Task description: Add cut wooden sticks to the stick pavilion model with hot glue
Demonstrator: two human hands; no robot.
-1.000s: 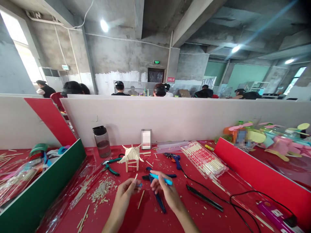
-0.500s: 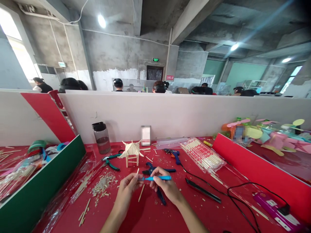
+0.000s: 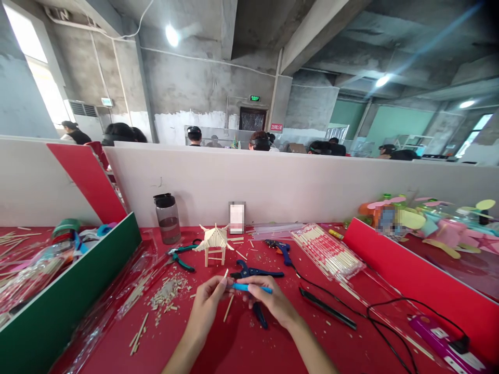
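Observation:
My left hand point(image 3: 208, 301) pinches a short wooden stick point(image 3: 225, 273) held upright above the red table point(image 3: 241, 348). My right hand point(image 3: 273, 301) grips a light blue pen-like tool point(image 3: 249, 287), its tip pointing left and meeting the stick at my left fingers. Blue-handled cutters point(image 3: 255, 272) lie just behind and under my hands. A small pavilion model point(image 3: 213, 242) made of sticks stands a little farther back. Another loose stick point(image 3: 228, 308) lies on the table between my hands.
Green-handled pliers point(image 3: 180, 257), a dark water bottle point(image 3: 167, 218), a blue glue gun point(image 3: 281, 249), a bundle of sticks point(image 3: 327, 252) and stick offcuts point(image 3: 167, 296) lie around. A black cable point(image 3: 370, 311) runs right to a power strip point(image 3: 448, 343). White, green and red dividers bound the desk; other people sit beyond.
My right hand has lowered the blue tool from a raised tilt to nearly level, bringing its tip against the stick in my left fingers. The view has shifted slightly.

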